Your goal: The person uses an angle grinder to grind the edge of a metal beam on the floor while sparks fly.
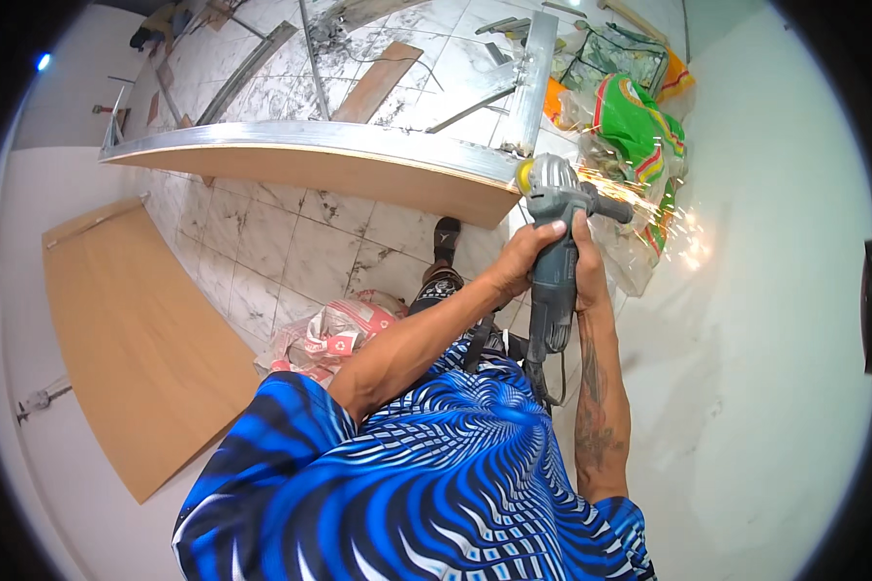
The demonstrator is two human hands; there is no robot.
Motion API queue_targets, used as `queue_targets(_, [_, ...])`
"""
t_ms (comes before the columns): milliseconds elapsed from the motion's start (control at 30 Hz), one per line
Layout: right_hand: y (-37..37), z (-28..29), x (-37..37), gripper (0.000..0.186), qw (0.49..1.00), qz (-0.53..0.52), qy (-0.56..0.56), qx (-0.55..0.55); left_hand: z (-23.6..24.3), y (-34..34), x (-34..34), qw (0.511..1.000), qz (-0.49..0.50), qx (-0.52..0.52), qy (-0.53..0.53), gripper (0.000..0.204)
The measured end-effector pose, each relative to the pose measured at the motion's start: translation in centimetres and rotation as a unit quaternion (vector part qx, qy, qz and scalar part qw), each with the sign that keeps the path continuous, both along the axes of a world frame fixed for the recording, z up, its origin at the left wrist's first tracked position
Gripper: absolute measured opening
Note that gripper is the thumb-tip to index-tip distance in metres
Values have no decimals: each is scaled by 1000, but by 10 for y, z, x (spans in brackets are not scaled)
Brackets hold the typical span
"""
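Note:
An angle grinder (555, 271) with a dark grey body is gripped in both my hands, its head pointing away from me. My left hand (525, 257) closes on the grinder's left side near the head. Along the right side, my right hand (591, 266) wraps the body. The yellow disc (525, 177) meets the right corner of a metal frame (310, 136), which has a wooden panel on its near side. Bright sparks (639, 189) fly off to the right, past the side handle (612, 206). A cord trails from the grinder's rear end.
Green and orange plastic sacks (630, 126) lie by the right wall, in the sparks' path. A large wooden board (136, 329) leans at left. Red-and-white bags (334, 334) sit by my leg. Metal bars and a wood strip (378, 82) lie beyond the frame. Someone is at the far left.

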State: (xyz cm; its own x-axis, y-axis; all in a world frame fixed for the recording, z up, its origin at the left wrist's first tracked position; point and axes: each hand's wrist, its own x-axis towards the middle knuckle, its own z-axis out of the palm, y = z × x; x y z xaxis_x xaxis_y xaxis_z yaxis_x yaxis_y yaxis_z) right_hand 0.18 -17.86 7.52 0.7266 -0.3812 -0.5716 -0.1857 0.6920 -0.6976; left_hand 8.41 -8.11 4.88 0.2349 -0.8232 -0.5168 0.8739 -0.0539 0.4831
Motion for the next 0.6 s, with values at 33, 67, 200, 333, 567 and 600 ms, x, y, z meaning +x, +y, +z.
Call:
queue_targets(33, [4, 2, -2, 61, 1000, -2, -8, -4, 1, 2, -5, 1000, 8, -1, -5, 56])
queue_targets(67, [8, 5, -4, 61, 1000, -4, -16, -7, 3, 3, -10, 1000, 16, -1, -10, 56])
queue_targets(200, [9, 7, -10, 61, 1000, 3, -20, 4, 9, 4, -15, 998, 45, -34, -14, 52])
queue_targets(333, [0, 5, 8, 59, 997, -47, -45, 30, 9, -9, 6, 999, 13, -9, -43, 51])
queue_targets(567, [10, -13, -15, 60, 986, -77, -121, 81, 11, -5, -12, 993, -4, 43, -107, 52])
queue_targets(600, [13, -11, -17, 60, 986, -80, -120, 85, 12, -3, -14, 993, 2, 47, -112, 52])
